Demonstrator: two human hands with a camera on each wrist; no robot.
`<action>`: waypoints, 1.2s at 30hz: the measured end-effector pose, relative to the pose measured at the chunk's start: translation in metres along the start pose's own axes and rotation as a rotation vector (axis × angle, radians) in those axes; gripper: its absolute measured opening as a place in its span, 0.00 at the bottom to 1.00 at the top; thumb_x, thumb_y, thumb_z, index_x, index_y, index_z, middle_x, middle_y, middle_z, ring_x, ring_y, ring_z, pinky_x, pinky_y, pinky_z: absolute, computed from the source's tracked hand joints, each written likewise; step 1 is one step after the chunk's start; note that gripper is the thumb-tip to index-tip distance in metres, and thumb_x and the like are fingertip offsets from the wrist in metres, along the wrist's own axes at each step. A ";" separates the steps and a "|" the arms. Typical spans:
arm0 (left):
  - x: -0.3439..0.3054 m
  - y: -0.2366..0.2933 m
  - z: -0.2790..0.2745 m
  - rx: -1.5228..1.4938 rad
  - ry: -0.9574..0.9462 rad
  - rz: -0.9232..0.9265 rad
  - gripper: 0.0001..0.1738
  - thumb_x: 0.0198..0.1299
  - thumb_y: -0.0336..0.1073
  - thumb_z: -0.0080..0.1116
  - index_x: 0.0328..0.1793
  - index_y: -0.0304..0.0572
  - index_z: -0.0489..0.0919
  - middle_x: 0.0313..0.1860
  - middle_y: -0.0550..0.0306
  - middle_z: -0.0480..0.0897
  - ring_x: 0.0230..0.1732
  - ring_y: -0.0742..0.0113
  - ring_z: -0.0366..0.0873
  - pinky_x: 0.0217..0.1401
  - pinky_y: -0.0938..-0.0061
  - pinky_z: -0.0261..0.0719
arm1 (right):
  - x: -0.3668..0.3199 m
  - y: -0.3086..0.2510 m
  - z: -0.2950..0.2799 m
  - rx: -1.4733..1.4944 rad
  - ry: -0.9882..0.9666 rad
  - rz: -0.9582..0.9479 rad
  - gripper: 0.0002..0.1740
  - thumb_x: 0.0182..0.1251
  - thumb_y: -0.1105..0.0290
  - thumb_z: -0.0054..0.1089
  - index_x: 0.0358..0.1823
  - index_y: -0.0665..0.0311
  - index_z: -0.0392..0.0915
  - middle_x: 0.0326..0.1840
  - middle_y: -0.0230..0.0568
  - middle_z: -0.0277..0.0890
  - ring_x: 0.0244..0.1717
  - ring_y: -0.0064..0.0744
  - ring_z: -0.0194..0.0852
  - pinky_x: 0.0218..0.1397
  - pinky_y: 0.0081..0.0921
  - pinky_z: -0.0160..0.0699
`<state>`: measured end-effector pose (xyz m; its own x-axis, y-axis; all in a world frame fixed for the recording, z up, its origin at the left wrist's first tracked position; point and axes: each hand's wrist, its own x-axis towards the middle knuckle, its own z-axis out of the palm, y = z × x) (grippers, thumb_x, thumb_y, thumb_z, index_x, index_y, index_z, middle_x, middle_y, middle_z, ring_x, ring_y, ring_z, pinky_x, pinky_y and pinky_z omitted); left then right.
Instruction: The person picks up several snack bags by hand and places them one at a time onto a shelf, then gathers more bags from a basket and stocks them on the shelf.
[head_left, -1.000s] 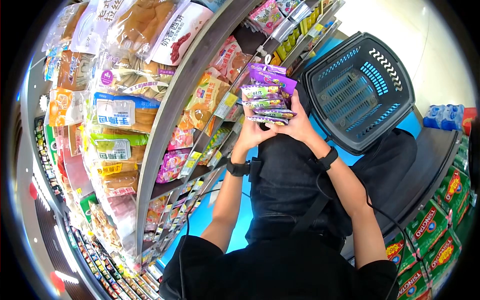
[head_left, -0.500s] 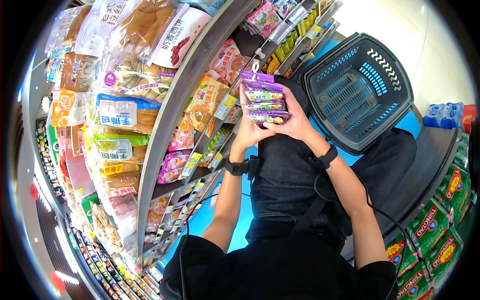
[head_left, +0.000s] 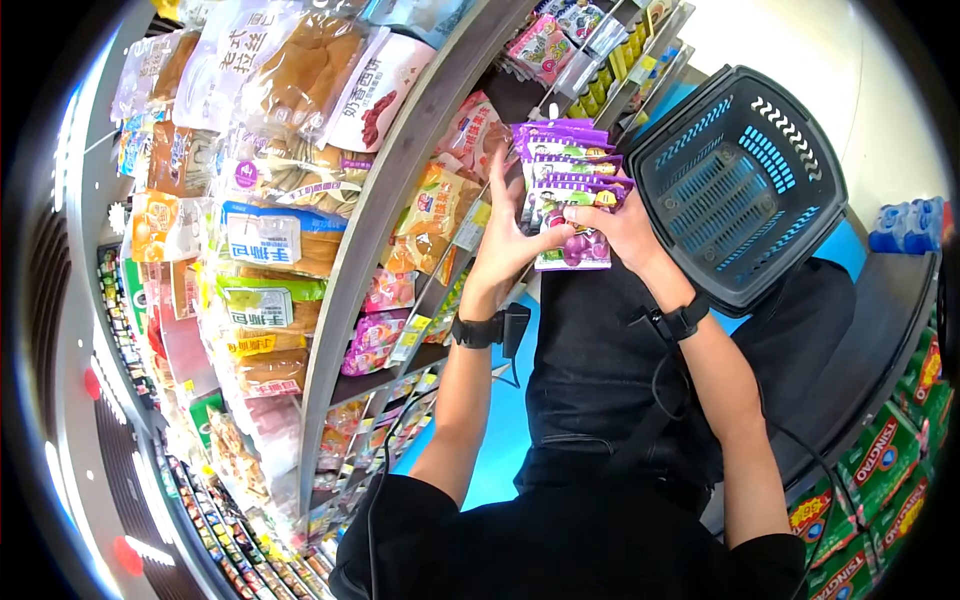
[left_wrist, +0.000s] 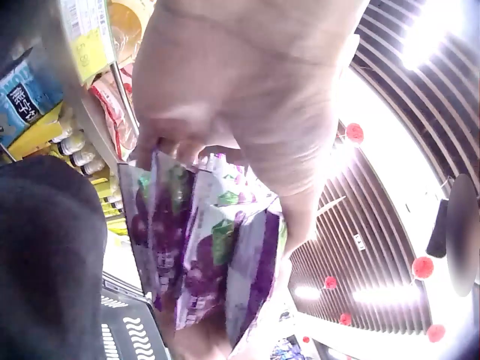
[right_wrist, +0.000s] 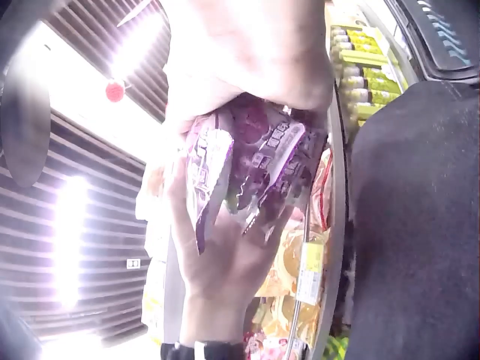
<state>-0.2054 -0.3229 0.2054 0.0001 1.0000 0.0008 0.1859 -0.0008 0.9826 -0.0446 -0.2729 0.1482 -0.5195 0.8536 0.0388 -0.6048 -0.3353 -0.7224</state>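
Observation:
A bunch of purple-and-white snack packets [head_left: 572, 254] printed with grapes is held in front of the shelf, their tops overlapping in a stepped row. My right hand [head_left: 630, 232] grips them from the right, thumb across the front packet. At their left side is my left hand [head_left: 505, 240], its fingers stretched upward and its thumb reaching to the front packet. In the left wrist view, several packets [left_wrist: 199, 255] fan out below the left palm [left_wrist: 240, 90]. The right wrist view has the packets [right_wrist: 262, 157] under the right hand [right_wrist: 247, 60]; the left palm [right_wrist: 225, 262] faces them.
A dark shopping basket [head_left: 745, 190] stands to the right, beside the person's knees. On the left, shelves [head_left: 400, 120] hold bagged bread [head_left: 265, 235] and jelly-like snack bags [head_left: 440, 215]. Green Tsingtao cartons [head_left: 880, 450] are stacked at lower right.
The packets went from a stack seen mostly edge-on to a spread with the front packet's grape face showing. The left hand's fingers have spread away, and the right thumb has come over the front.

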 end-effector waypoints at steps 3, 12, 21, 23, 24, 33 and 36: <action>0.017 0.001 -0.002 0.001 -0.099 -0.056 0.65 0.43 0.29 0.77 0.80 0.36 0.39 0.67 0.43 0.67 0.66 0.59 0.69 0.69 0.65 0.68 | 0.004 -0.004 -0.002 0.003 -0.011 -0.043 0.32 0.53 0.81 0.69 0.61 0.66 0.67 0.51 0.36 0.79 0.50 0.25 0.79 0.56 0.25 0.79; 0.058 -0.040 -0.032 -0.079 0.113 -0.019 0.45 0.48 0.30 0.67 0.72 0.37 0.57 0.60 0.52 0.73 0.58 0.64 0.74 0.61 0.70 0.74 | 0.071 -0.007 0.001 -0.299 -0.036 -0.183 0.46 0.50 0.69 0.74 0.72 0.65 0.61 0.55 0.37 0.79 0.54 0.24 0.77 0.60 0.24 0.73; 0.107 -0.051 -0.057 -0.125 0.275 0.088 0.34 0.54 0.24 0.62 0.67 0.28 0.63 0.58 0.50 0.76 0.58 0.63 0.76 0.61 0.69 0.74 | 0.133 -0.011 0.000 -0.638 -0.056 -0.277 0.43 0.51 0.68 0.73 0.71 0.61 0.63 0.53 0.52 0.80 0.55 0.45 0.79 0.58 0.32 0.74; 0.112 -0.058 -0.068 -0.048 0.260 0.031 0.30 0.54 0.22 0.60 0.65 0.26 0.67 0.56 0.51 0.77 0.57 0.64 0.76 0.61 0.70 0.73 | 0.148 0.006 -0.004 -0.721 -0.035 -0.334 0.43 0.51 0.70 0.73 0.70 0.64 0.63 0.58 0.54 0.77 0.58 0.47 0.77 0.60 0.34 0.73; 0.114 -0.060 -0.070 -0.057 0.291 0.002 0.29 0.55 0.22 0.59 0.64 0.26 0.69 0.56 0.52 0.78 0.56 0.65 0.76 0.60 0.71 0.73 | 0.152 0.010 -0.001 -0.751 -0.007 -0.429 0.43 0.51 0.72 0.72 0.70 0.67 0.63 0.63 0.58 0.72 0.62 0.53 0.72 0.63 0.36 0.71; 0.151 -0.060 -0.079 -0.269 0.457 -0.055 0.17 0.58 0.29 0.52 0.54 0.35 0.75 0.51 0.55 0.78 0.53 0.63 0.74 0.60 0.68 0.70 | 0.207 0.048 0.024 -1.026 0.172 -0.547 0.34 0.53 0.72 0.65 0.64 0.69 0.66 0.53 0.53 0.75 0.56 0.52 0.72 0.59 0.39 0.71; 0.166 -0.071 -0.079 -0.367 0.607 -0.108 0.13 0.60 0.30 0.51 0.51 0.36 0.75 0.47 0.58 0.77 0.50 0.66 0.74 0.56 0.70 0.70 | 0.212 0.047 0.024 -1.216 0.229 -0.560 0.33 0.54 0.72 0.64 0.63 0.71 0.65 0.54 0.51 0.75 0.52 0.49 0.75 0.56 0.36 0.73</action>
<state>-0.2963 -0.1564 0.1509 -0.5659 0.8182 -0.1020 -0.1886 -0.0080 0.9820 -0.1980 -0.1174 0.1394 -0.1984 0.8446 0.4972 0.2729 0.5349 -0.7997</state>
